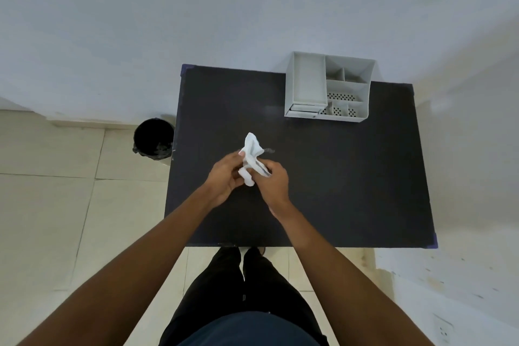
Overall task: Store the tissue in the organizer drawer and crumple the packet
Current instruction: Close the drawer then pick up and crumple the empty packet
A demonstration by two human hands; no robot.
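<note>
Both hands meet above the middle of the black table (351,177). My left hand (224,178) grips a white tissue (251,146), which sticks up and away from the fingers. My right hand (273,184) pinches a thin clear packet (262,170) that still wraps the tissue's lower part. The grey organizer (328,87) stands at the table's far right edge, against the wall. Its small drawer (304,111) sits low at the front left and looks shut.
A black bin (153,137) with a liner stands on the tiled floor just left of the table. The white wall runs behind the table. My legs are at the table's near edge.
</note>
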